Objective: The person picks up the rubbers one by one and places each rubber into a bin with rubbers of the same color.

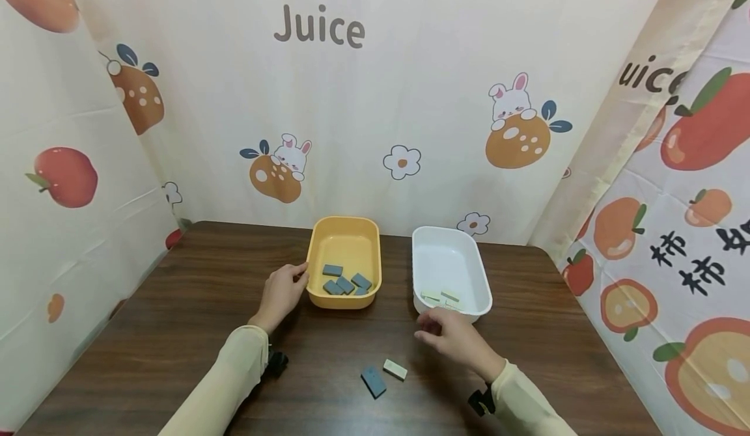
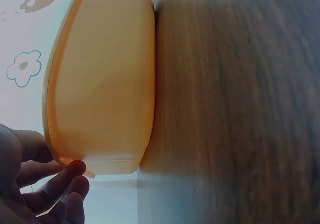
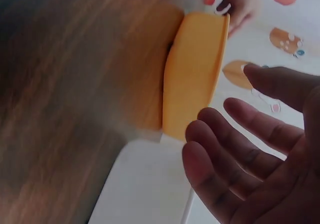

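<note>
My left hand point(image 1: 283, 295) holds the left rim of a yellow plastic bin point(image 1: 344, 302). In the left wrist view its fingers point(image 2: 55, 188) bend around the bin's rim. Several blue-grey rectangular blocks point(image 1: 344, 285) lie in the bin's near half. My right hand point(image 1: 454, 338) hovers at the near end of a white plastic bin point(image 1: 451, 260), holding nothing, its fingers point(image 3: 250, 149) loosely bent and apart. Pale green blocks point(image 1: 450, 295) lie at the white bin's near end, partly hidden by its wall. Between the hands, a blue-grey block point(image 1: 373, 382) lies beside a pale green block point(image 1: 395, 369).
The two bins stand side by side near the back edge of a dark wooden table point(image 1: 316, 397), with a gap between them. A printed curtain point(image 1: 404, 97) hangs right behind the table, and more printed cloth point(image 1: 674, 228) hangs at both sides.
</note>
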